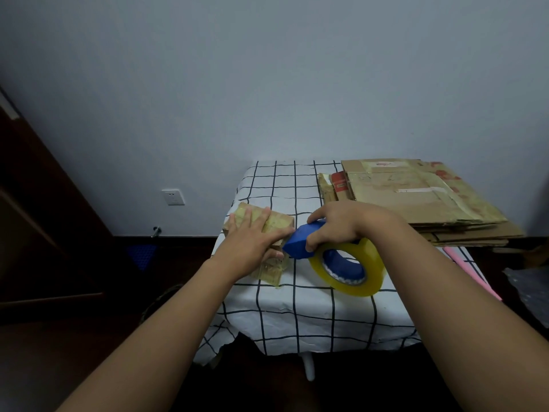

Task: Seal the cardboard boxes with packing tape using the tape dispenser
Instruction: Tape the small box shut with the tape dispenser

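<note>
Pressing flat, the left hand steadies the small cardboard box; the right hand grips the tape dispenser.

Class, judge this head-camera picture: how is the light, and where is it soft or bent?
Head view: dim, bluish light, the floor and the left side near black; wide-angle bending curves the forearms; the small box under the left hand looks soft; the tape roll at the right hand shows slight sheen.
</note>
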Available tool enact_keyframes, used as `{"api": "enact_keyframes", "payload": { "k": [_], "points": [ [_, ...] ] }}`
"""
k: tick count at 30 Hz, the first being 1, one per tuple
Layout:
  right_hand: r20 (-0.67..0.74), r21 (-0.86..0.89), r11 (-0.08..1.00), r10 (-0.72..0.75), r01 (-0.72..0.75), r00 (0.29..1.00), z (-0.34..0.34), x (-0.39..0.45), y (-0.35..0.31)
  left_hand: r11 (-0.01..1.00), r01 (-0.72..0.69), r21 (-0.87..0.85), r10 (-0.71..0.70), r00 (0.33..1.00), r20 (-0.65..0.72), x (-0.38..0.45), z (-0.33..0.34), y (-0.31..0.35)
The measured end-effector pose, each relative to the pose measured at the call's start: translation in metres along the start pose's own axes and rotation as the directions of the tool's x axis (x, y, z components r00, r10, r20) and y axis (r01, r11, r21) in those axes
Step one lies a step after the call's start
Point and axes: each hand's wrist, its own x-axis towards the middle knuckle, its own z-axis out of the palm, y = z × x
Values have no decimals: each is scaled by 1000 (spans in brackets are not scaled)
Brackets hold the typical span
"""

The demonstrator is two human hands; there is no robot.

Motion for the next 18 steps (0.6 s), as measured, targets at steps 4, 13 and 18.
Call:
{"api": "enact_keyframes", "payload": {
  "k": [4, 13, 18],
  "points": [
    [21, 11, 1000, 2, -2, 1000, -6, 3, -3, 1000, 0, 15, 0, 1000, 2, 0, 0, 0],
    [67, -74, 997, 27, -22, 997, -11, 5, -9, 1000, 6, 20, -6, 1000, 16, 0, -6, 6],
    [120, -107, 993, 59, -46, 991, -16, 4, -14, 999, 22, 34, -23, 999, 28, -1, -8, 9]
  ]
}}
